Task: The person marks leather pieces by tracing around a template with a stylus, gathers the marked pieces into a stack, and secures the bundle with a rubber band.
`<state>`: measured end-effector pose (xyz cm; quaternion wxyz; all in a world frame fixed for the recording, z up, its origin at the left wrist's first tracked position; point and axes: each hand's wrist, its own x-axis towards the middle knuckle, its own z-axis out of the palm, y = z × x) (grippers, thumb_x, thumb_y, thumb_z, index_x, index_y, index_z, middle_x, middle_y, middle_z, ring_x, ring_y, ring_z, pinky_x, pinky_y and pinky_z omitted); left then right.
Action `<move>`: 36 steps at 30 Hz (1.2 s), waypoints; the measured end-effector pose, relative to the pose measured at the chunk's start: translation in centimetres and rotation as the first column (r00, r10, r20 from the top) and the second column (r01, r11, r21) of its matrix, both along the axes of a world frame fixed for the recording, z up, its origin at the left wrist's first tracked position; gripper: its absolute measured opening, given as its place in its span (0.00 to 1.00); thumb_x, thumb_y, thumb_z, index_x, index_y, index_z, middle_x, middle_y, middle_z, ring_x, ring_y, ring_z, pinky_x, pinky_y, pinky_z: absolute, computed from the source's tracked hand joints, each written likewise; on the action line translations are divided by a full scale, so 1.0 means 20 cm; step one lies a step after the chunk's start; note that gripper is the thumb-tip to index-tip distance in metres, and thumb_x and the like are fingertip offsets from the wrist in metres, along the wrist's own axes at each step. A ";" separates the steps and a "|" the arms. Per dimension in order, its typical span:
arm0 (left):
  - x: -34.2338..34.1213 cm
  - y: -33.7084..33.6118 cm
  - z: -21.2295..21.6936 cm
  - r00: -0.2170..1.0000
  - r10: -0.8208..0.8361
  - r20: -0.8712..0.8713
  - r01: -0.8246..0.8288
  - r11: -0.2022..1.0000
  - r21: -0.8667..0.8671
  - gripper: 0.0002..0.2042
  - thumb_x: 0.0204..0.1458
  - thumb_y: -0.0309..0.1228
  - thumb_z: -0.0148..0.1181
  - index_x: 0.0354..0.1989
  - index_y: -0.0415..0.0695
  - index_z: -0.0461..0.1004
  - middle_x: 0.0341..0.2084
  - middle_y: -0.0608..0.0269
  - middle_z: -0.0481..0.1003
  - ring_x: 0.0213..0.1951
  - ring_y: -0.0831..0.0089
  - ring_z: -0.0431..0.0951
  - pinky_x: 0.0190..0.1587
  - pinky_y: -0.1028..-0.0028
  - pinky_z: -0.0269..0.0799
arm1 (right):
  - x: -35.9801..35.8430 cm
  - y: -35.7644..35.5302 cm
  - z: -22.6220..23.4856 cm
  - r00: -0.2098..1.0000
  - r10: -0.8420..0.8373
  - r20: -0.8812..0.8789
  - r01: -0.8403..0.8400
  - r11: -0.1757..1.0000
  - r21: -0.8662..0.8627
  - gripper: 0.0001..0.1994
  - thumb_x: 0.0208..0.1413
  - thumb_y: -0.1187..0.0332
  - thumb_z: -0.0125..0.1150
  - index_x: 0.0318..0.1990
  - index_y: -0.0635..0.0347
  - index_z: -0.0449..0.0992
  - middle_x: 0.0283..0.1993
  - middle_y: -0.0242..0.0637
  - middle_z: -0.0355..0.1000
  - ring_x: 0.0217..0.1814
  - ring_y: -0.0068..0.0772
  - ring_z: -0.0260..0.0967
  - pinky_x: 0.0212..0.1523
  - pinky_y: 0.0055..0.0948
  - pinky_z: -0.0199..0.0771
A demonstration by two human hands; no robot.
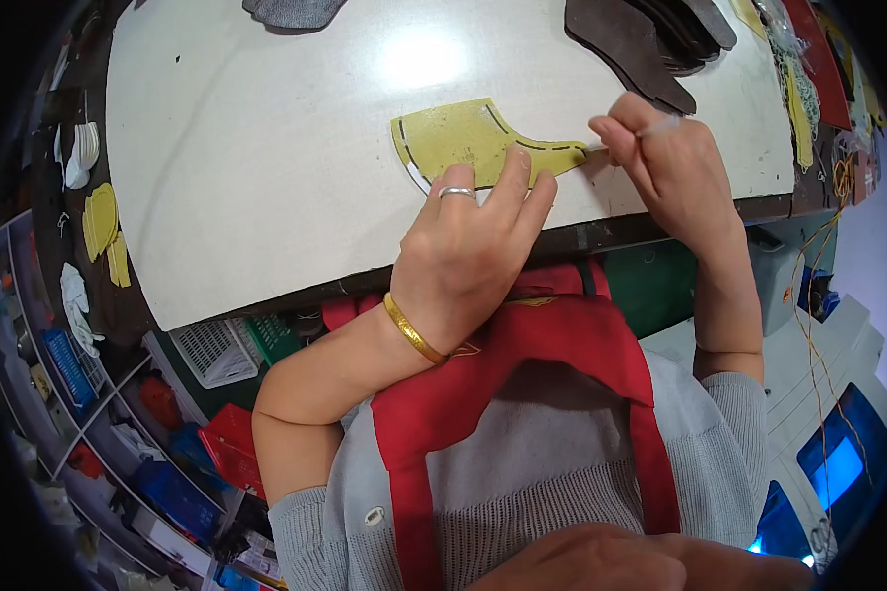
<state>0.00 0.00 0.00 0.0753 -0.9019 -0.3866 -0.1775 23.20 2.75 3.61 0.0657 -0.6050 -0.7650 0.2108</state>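
Observation:
A flat yellow pattern piece (434,135) lies near the front edge of the white tabletop. Dark dashes run along its borders, and a white strip shows at its lower left edge. My left hand (473,231), wearing a ring and a gold bangle, rests on the piece with its fingers outstretched, covering part of the lower edge. By the narrow right end of the piece, my right hand (665,163) pinches a slim, pale pen-like tool (657,127). Its point is close to the pattern's tip; whether they touch I cannot tell.
Dark brown shaped pieces (621,44) are stacked at the far right, and a dark grey piece (294,12) lies at the far edge. Yellow pieces (101,222) hang at the left side. Shelves with bins (172,492) stand lower left; loose cords (808,295) hang at right.

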 end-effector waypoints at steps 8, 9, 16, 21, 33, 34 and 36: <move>-0.02 0.06 0.03 1.000 -0.003 -0.001 0.003 0.999 -0.044 0.14 0.46 0.29 0.62 0.44 0.50 0.79 0.40 0.70 0.79 0.29 0.71 0.74 0.24 0.77 0.73 | -0.20 0.10 0.04 0.999 -0.009 0.040 0.009 1.000 -0.008 0.12 0.65 0.61 0.59 0.39 0.63 0.76 0.36 0.42 0.79 0.40 0.44 0.78 0.37 0.39 0.75; -0.03 0.07 0.04 1.000 0.004 -0.008 -0.004 1.000 -0.028 0.14 0.46 0.29 0.62 0.44 0.50 0.79 0.40 0.70 0.79 0.29 0.71 0.74 0.24 0.77 0.73 | -0.22 0.10 0.03 0.999 -0.002 0.034 0.002 1.000 0.008 0.12 0.65 0.61 0.59 0.39 0.63 0.76 0.36 0.42 0.79 0.40 0.44 0.78 0.37 0.39 0.75; -0.15 0.58 -0.03 0.985 0.033 0.171 -0.039 0.999 0.033 0.17 0.54 0.30 0.64 0.51 0.41 0.71 0.42 0.52 0.77 0.41 0.52 0.78 0.42 0.60 0.77 | 0.15 0.17 0.00 0.891 -0.285 -0.353 0.255 0.958 -0.132 0.13 0.58 0.59 0.66 0.39 0.62 0.82 0.31 0.38 0.80 0.35 0.25 0.77 0.38 0.29 0.75; -0.27 0.63 -0.04 0.987 0.158 0.029 -0.155 0.984 -0.086 0.16 0.51 0.32 0.68 0.45 0.40 0.74 0.45 0.51 0.75 0.47 0.50 0.74 0.49 0.57 0.74 | 0.35 0.16 0.00 0.836 -0.488 -0.250 0.532 0.834 0.149 0.12 0.60 0.64 0.66 0.45 0.63 0.82 0.33 0.35 0.80 0.39 0.20 0.76 0.43 0.20 0.73; -0.27 0.05 -0.07 0.923 0.030 0.384 0.007 0.996 -0.094 0.12 0.45 0.20 0.67 0.39 0.37 0.80 0.40 0.57 0.79 0.43 0.58 0.81 0.44 0.66 0.79 | -0.18 0.18 -0.08 0.848 -0.019 -0.530 -0.040 0.994 -0.100 0.11 0.59 0.64 0.67 0.41 0.64 0.83 0.25 0.39 0.77 0.26 0.23 0.74 0.32 0.26 0.74; -0.27 0.05 -0.08 0.922 0.037 0.384 0.001 0.995 -0.097 0.12 0.45 0.20 0.67 0.39 0.37 0.80 0.40 0.57 0.79 0.43 0.58 0.81 0.44 0.66 0.79 | -0.19 0.19 -0.09 0.875 -0.018 -0.484 -0.047 0.991 -0.122 0.11 0.59 0.63 0.67 0.41 0.63 0.83 0.25 0.41 0.77 0.26 0.27 0.75 0.32 0.27 0.74; -0.27 0.04 -0.08 0.916 0.053 0.398 0.004 0.990 -0.140 0.13 0.45 0.18 0.66 0.41 0.37 0.80 0.41 0.55 0.79 0.45 0.57 0.81 0.44 0.65 0.80 | -0.20 0.20 -0.10 0.900 -0.010 -0.435 -0.059 0.988 -0.145 0.11 0.59 0.63 0.66 0.41 0.62 0.83 0.25 0.42 0.77 0.25 0.31 0.75 0.33 0.29 0.74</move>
